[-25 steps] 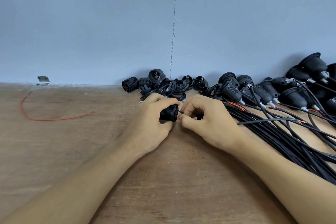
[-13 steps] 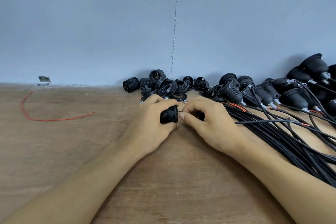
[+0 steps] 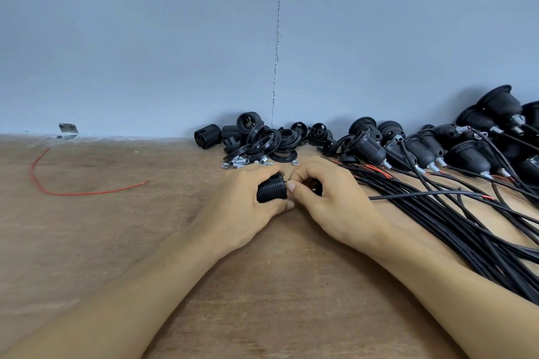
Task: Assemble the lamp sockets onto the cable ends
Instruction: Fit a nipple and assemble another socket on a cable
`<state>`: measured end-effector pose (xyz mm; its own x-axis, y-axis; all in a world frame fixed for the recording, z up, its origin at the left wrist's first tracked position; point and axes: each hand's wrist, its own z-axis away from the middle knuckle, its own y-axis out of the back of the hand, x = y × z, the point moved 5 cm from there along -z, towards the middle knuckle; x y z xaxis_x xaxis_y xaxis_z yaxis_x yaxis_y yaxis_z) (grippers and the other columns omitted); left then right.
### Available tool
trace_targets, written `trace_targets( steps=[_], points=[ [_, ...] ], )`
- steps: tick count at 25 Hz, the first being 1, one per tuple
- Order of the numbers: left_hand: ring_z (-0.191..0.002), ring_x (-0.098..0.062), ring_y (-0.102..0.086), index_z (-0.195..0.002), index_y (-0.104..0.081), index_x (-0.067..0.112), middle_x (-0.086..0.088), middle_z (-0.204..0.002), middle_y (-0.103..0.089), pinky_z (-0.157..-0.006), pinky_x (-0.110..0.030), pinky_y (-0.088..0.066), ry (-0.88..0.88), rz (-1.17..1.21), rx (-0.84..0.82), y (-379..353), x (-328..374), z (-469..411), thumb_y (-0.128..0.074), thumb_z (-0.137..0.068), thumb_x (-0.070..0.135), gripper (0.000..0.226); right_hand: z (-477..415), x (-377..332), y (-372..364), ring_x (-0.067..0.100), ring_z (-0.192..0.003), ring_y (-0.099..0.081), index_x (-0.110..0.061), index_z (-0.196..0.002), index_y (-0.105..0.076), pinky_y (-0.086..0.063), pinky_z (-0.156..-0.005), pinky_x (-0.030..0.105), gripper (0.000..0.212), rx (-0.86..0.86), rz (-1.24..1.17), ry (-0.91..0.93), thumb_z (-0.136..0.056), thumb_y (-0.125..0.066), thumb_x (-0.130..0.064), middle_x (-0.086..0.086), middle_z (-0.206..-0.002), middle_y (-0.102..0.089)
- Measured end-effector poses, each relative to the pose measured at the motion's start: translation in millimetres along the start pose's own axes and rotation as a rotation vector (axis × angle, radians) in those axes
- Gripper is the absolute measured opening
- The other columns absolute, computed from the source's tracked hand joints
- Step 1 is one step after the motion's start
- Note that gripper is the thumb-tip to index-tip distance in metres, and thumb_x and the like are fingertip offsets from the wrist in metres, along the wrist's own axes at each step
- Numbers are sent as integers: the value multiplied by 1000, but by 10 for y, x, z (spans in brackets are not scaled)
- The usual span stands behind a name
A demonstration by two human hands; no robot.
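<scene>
Ribbed black socket sits mid-worktop, left hand wrapped round it, right hand pinching a cable at its mouth (fingertips hide the joint). Brown wooden worktop all around, loose socket parts behind, cable bundle right, grey-blue wall beyond.

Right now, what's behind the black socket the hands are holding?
Behind the socket lie small silver tubes and nuts, then a pile of black socket parts against the wall. The left hand covers the socket's far side, so anything there is hidden.
</scene>
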<state>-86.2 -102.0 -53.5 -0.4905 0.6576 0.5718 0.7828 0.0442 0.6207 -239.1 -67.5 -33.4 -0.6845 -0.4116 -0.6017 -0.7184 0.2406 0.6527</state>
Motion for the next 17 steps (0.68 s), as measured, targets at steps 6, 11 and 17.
trace_targets(
  steps=[6,11,17],
  points=[
    [-87,3,-57,-97,-62,41,19,-87,-62,-67,-7,-35,0,9,-15,11,43,16,-85,-77,34,31,2,18,-28,1,-89,-56,-13,-80,-68,-36,-72,9,12,1,-44,-62,-92,-67,-13,-6,-94,-66],
    [-92,2,-59,-102,-63,45,19,-91,-64,-72,-5,-36,50,53,0,29,5,-10,-84,-78,35,33,-11,34,21,3,-89,-58,-19,-82,-73,-41,-82,16,11,63,-11,-76,-91,-69,-24,-9,-90,-67],
    [-92,2,-58,-106,-65,40,16,-91,-64,-74,-8,-38,43,11,10,12,-10,-12,-82,-78,37,33,-27,68,39,2,-84,-57,-17,-82,-73,-37,-72,9,8,45,9,-63,-90,-71,-18,-7,-87,-64]
  ],
)
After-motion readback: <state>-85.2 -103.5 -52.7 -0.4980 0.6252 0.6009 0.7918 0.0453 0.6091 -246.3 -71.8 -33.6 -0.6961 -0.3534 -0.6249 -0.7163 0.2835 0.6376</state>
